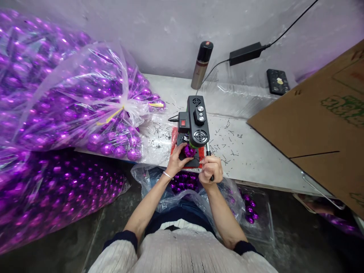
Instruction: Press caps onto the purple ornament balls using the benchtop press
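A shiny purple ball (189, 151) sits under the head of a small black bench drill press (196, 117). My left hand (178, 161) grips the ball from the left, thumb along its near side. The spot where the tool meets the ball is hidden beneath the machine's head. My right hand (211, 169) is wrapped round the black-gripped lever (208, 149) at the machine's right side. Under the machine lies a red sheet (174, 133). On my lap an open clear plastic bag holds more purple balls (184, 182).
Large tied bags of purple balls (71, 91) fill the left. Behind the machine stand a spray can (201, 65) and a power adapter (246, 54). A black box (278, 81) and a cardboard box (318, 125) are at right. Dark shavings (227, 138) litter the white table (241, 159).
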A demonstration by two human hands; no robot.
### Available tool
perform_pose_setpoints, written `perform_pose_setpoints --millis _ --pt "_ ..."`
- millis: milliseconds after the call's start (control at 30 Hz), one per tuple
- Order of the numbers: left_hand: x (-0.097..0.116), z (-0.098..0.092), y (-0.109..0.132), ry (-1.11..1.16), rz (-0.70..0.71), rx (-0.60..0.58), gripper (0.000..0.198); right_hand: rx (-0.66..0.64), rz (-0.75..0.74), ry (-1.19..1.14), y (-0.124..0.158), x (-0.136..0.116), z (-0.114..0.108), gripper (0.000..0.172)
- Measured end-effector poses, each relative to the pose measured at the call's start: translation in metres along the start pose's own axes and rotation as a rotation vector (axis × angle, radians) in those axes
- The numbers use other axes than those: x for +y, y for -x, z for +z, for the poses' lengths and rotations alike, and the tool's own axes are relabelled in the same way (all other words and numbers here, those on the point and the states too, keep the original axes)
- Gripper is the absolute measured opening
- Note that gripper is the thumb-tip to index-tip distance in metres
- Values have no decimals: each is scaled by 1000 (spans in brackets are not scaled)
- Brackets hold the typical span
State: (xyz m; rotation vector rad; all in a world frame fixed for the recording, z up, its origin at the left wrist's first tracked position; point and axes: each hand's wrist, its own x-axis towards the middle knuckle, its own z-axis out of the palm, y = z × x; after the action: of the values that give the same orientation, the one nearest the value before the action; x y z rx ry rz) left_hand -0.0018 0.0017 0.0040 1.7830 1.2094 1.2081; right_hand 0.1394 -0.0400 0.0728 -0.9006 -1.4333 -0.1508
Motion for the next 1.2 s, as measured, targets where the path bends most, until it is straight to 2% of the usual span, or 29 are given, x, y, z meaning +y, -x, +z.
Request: perform_pose_setpoints --millis 433,600,733,833,967,1100,1200 --pt "-2 0 0 25 23 14 61 45 30 -153 16 12 9 30" --pt "-2 0 -1 44 28 17 59 -30 -33 -95 14 11 7 30" --pt "-3 0 -2 53 27 18 61 39 71 -37 -7 -5 6 33" --pt "-3 0 -2 53 23 18 63 56 184 -16 -35 -22 5 33" --pt "-4 2 -5 48 15 27 64 56 244 -31 -61 -38 5 33" --pt "3 3 3 36 21 80 64 26 223 -43 -63 -39 2 33" --pt "10 -1 32 -42 84 135 65 0 206 -47 -58 -35 -1 32"
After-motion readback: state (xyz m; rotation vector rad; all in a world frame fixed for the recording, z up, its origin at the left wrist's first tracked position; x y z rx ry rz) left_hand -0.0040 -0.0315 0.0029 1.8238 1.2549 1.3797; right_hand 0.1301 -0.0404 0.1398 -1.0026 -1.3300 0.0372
